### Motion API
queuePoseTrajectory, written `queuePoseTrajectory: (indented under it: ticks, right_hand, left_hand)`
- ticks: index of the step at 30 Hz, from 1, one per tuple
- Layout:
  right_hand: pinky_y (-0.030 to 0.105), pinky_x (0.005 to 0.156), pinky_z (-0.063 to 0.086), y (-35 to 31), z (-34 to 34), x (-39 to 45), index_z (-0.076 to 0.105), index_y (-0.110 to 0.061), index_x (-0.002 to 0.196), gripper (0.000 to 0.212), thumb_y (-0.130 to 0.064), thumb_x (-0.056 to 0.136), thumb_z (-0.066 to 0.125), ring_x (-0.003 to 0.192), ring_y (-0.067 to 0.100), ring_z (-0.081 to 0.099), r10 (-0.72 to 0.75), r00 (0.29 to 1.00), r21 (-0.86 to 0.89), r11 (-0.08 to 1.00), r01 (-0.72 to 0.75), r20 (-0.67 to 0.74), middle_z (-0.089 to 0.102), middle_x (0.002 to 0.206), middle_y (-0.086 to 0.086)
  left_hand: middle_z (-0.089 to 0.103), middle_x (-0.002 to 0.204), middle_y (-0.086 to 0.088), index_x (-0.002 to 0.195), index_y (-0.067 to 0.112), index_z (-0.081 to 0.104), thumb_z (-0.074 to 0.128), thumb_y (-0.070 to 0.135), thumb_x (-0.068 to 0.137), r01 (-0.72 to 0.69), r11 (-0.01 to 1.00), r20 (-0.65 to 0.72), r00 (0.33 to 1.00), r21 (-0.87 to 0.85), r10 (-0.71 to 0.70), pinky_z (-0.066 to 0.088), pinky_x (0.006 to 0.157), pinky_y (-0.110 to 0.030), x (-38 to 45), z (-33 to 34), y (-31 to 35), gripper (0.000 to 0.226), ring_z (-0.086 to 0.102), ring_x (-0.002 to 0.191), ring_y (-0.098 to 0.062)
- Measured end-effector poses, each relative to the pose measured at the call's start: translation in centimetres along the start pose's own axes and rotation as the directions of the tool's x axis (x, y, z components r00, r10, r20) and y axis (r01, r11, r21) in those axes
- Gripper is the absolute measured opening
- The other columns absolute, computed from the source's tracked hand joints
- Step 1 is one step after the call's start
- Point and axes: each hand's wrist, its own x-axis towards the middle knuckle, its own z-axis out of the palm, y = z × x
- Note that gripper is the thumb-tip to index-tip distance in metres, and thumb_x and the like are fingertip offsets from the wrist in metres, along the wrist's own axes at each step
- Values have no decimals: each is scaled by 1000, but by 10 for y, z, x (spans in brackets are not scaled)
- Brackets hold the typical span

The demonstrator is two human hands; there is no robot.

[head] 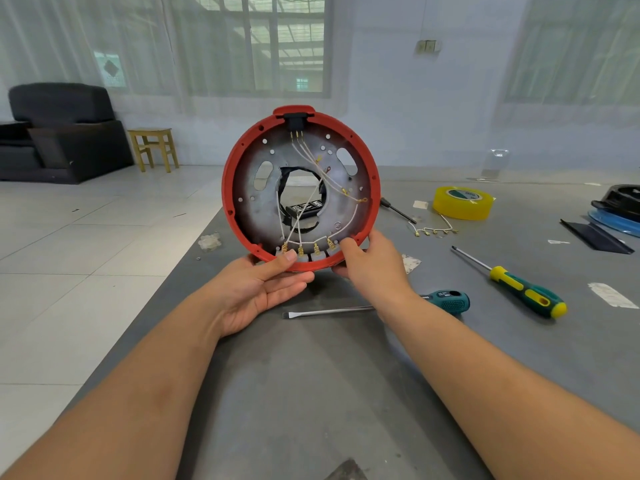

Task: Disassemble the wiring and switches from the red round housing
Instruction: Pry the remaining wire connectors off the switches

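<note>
Red round housing (300,188) held upright on edge above the grey table (311,393), open side toward the camera. Head view: left hand (263,289) grips the lower rim, thumb over the front edge; right hand (372,263) grips the lower right rim, fingertips on the inner lip. White wires (313,202) run from a black connector (295,120) at the top across the metal plate to brass terminals (306,250) along the bottom.

Surface: flat-blade screwdriver (381,304) with teal handle lies just below the hands, partly under the right wrist. Yellow-green screwdriver (512,284) farther right. Yellow tape roll (463,203) and a loose wire set (434,230) beyond. Scraps of white tape scattered.

Room: pale tiled floor (69,254) left of the table, dark sofa (59,133), small wooden stool (154,148), curtained windows (263,43) behind.
</note>
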Motion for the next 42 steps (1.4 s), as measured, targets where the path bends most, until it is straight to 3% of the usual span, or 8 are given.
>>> queuePoseTrajectory:
  ticks: [6,12,14,17,21,31,37,42]
  right_hand:
    - [48,84,61,0,-1,0,63,-24,99,12,-30,93,56,92,24,72,17,1000,14,1000,-17,21,72,95,4]
    - [35,73,51,-6,-21,0,62,-30,89,19,-44,99,52,89,23,66,-96,990,-266,956,121,105,68,82,-4]
    - [31,69,46,-5,-37,-7,67,-29,101,31,-53,100,48,89,22,65,-173,976,-433,875,215,136,70,86,-6]
    - [39,92,52,6,-65,-23,62,-27,133,50,-59,101,40,114,21,63,-275,932,-676,643,360,234,69,122,-4]
    - [33,81,51,23,-97,-42,68,-33,118,68,-78,92,24,106,17,64,-337,844,-815,272,511,417,69,112,-11]
    - [32,70,50,35,-109,-39,61,-40,114,31,-55,102,35,98,10,57,-337,723,-686,245,686,603,55,107,-13]
    - [33,55,47,33,-121,-36,64,-34,101,32,-47,101,34,81,15,63,-478,754,-737,278,616,450,61,91,-11]
    - [29,45,45,34,-134,-28,61,-38,96,44,-59,102,23,66,11,57,-495,797,-824,245,511,347,57,76,-12]
  left_hand:
    - [76,115,-26,112,1,69,83,13,73,48,999,13,999,21,-48,64,67,-27,0,-5,3,43,79,101,-31]
    - [73,108,-36,109,-7,70,81,7,74,39,999,-3,999,32,-39,63,63,-22,2,-6,3,40,81,86,-25]
    - [73,107,-37,106,-7,71,81,6,73,36,998,-10,999,42,-35,63,62,-22,2,-5,3,37,81,87,-27]
    - [74,106,-36,110,-8,69,81,6,73,35,998,-20,999,51,-34,62,61,-23,1,-4,3,41,81,90,-30]
    - [74,105,-35,122,-12,66,82,8,72,36,997,-17,999,61,-35,62,59,-22,1,-3,4,56,81,84,-26]
    - [77,111,-26,133,5,51,91,13,65,-8,991,-35,999,132,13,62,60,-25,-4,4,3,80,79,97,-35]
    - [78,109,-23,131,13,45,91,14,68,-41,988,-46,998,151,48,61,55,-25,-2,5,1,78,80,81,-31]
    - [72,80,-12,128,8,56,97,28,56,-79,963,-136,984,257,117,48,44,-17,-1,7,-2,86,59,53,-11]
